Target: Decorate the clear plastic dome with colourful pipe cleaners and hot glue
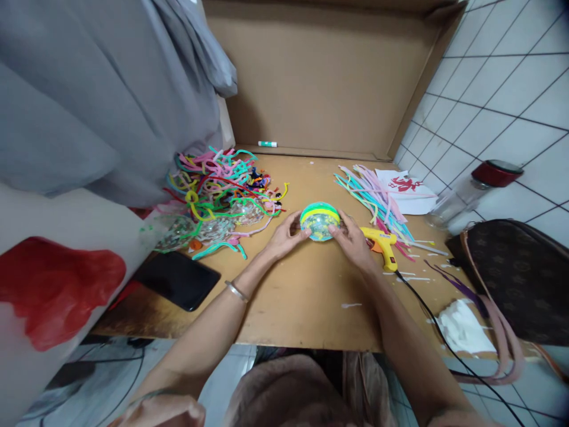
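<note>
Between my two hands is a round, dome-like clear piece (320, 222) with a green band and a yellow band across its upper part and speckled yellow-green below. My left hand (288, 236) grips its left side, thumb on the front. On the opposite side my right hand (354, 240) holds it with the thumb pressed near the lower edge. Just right of that hand lies a yellow glue gun (386, 246), its black cord running toward the lower right. Fluffy pipe cleaners (373, 193) in pink, blue and pale yellow lie in a bundle beyond it.
A tangled heap of coloured pipe cleaners (217, 184) covers the left, with clear speckled pieces (216, 228) near it. Around the table are a black phone (180, 279), a glue stick (267, 144), a bottle (466, 193), a brown bag (520, 279) and crumpled tissue (464, 326). Cardboard (329, 77) stands behind.
</note>
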`<state>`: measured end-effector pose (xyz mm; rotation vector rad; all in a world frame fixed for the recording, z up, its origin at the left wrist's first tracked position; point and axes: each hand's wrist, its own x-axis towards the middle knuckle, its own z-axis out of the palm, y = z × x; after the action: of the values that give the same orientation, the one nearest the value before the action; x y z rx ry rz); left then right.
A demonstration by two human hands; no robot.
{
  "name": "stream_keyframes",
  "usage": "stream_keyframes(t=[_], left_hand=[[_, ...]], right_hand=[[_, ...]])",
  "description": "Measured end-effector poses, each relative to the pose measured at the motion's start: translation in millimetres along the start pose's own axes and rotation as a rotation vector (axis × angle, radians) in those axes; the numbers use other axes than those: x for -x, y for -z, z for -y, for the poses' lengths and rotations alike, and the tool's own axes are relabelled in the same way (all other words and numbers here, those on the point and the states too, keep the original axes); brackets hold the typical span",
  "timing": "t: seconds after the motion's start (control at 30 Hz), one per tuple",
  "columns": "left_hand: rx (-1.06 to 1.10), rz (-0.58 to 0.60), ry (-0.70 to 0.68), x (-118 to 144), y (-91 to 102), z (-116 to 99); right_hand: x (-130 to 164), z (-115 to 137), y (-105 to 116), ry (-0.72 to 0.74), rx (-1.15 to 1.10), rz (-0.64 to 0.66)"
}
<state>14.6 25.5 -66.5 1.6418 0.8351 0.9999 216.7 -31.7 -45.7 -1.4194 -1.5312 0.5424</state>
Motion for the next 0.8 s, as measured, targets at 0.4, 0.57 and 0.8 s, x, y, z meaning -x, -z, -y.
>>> stream_keyframes(t=[0.4,0.57,0.8], left_hand=[[-0.092,-0.045,0.006,1,-4.2,-4],[-0.017,-0.016,-0.023,-1,-4.7,-2],[-0.001,0.045,-0.058,-1,-1.1,1]], right_hand=[[-2,-6,-3,0.008,-0.017,-0.068],[-4,-10,-7,0.032,0.002,-0.069],[1,-3,-4,0.021,0.002,-0.061]])
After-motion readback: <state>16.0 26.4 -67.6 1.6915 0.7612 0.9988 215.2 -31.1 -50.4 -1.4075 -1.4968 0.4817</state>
